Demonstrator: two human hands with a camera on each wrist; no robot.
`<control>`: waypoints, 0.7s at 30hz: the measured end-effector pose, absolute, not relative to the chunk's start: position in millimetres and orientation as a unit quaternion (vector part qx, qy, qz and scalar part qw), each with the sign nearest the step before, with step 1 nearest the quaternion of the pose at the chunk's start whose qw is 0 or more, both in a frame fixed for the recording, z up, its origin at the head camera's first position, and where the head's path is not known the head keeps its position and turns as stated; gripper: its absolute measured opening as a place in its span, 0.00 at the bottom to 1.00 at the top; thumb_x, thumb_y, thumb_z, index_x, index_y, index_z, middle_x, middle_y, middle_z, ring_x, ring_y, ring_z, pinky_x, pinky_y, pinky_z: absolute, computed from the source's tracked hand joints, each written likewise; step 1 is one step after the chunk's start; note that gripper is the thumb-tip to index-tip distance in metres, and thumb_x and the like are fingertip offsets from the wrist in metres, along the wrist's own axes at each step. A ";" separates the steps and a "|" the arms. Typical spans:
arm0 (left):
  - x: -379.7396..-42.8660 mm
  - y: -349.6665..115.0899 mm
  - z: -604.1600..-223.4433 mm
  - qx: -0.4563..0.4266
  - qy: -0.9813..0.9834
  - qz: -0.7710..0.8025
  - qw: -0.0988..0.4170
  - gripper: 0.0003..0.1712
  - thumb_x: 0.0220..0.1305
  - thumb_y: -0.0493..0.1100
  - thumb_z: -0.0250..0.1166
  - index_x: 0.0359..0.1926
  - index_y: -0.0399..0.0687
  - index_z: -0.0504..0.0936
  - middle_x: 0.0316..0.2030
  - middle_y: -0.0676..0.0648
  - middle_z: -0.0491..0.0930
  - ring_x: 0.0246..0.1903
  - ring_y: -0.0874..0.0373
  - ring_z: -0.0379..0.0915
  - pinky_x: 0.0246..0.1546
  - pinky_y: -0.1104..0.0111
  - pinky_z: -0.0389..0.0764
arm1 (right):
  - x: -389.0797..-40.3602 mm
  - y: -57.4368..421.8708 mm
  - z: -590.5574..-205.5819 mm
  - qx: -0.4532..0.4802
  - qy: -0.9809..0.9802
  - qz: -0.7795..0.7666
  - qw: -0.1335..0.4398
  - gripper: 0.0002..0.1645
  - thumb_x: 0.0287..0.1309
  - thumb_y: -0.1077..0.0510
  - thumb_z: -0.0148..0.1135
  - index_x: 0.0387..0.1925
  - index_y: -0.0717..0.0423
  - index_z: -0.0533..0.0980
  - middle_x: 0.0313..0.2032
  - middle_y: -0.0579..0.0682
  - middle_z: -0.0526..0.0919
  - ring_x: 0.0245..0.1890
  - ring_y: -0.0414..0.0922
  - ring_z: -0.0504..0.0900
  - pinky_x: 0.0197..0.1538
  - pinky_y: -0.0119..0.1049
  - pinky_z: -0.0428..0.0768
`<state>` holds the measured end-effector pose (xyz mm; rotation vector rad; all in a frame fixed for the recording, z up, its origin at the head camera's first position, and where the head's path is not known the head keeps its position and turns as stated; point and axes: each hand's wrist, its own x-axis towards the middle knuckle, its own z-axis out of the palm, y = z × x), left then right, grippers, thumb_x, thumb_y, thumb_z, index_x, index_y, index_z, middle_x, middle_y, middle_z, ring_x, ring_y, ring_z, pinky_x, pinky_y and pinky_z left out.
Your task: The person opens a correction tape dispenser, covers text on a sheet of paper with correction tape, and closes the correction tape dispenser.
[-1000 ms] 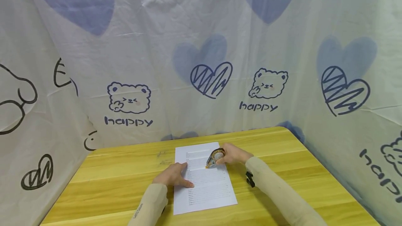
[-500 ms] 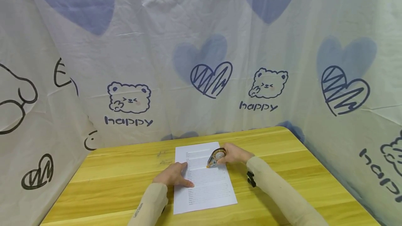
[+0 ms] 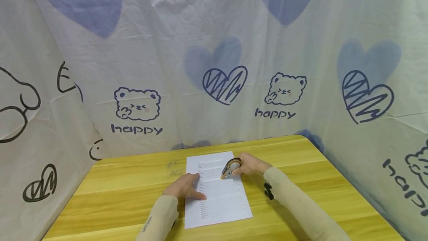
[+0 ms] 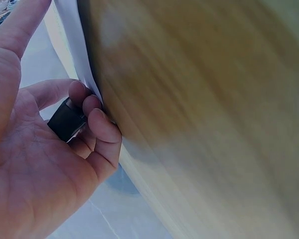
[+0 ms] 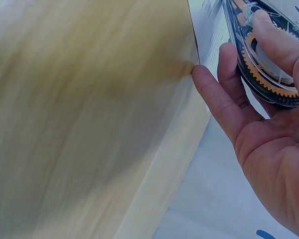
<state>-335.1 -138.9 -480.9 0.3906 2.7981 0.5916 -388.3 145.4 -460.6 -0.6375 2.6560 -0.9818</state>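
Observation:
On the table lies a white sheet of paper (image 3: pixel 227 209) with printed lines. My right hand (image 3: pixel 250 163) grips a clear-cased correction tape dispenser (image 3: pixel 230 167), its orange tip down at a line in the upper middle of the sheet. In the right wrist view the thumb lies over the dispenser (image 5: pixel 266 64), which shows an orange gear, and the little finger touches the table by the paper's edge. My left hand (image 3: pixel 183 186) rests on the sheet's left side, thumb spread. Its curled fingers hold a small black block-like piece (image 4: pixel 67 119) against the palm side.
The yellow wood-grain table (image 3: pixel 127 192) extends on both sides of the sheet. A white curtain (image 3: pixel 180 122) with hearts and bears hangs behind it and at both sides. A black strap piece (image 3: pixel 268 191) sits at the right wrist.
My right hand and the correction tape dispenser have shifted very slightly to the right along the printed line. The left hand and the paper have stayed put.

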 end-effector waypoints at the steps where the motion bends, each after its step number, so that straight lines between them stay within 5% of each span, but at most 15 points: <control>1: -335.0 -139.0 -481.4 0.133 0.962 0.204 0.127 0.57 0.43 0.58 0.79 0.69 0.35 0.66 0.67 0.36 0.69 0.68 0.39 0.62 0.69 0.48 0.64 | -388.1 145.4 -460.5 -0.217 0.909 -0.336 0.120 0.07 0.54 0.58 0.73 0.30 0.57 0.81 0.20 0.46 0.78 0.17 0.39 0.66 0.20 0.29 0.64; 21: -334.6 -139.7 -481.3 0.148 0.961 0.200 0.120 0.57 0.43 0.58 0.80 0.68 0.33 0.66 0.66 0.34 0.70 0.67 0.39 0.64 0.68 0.48 0.66 | -388.5 147.0 -462.8 -0.205 0.910 -0.340 0.119 0.09 0.53 0.58 0.74 0.33 0.57 0.81 0.22 0.46 0.80 0.19 0.39 0.68 0.21 0.29 0.67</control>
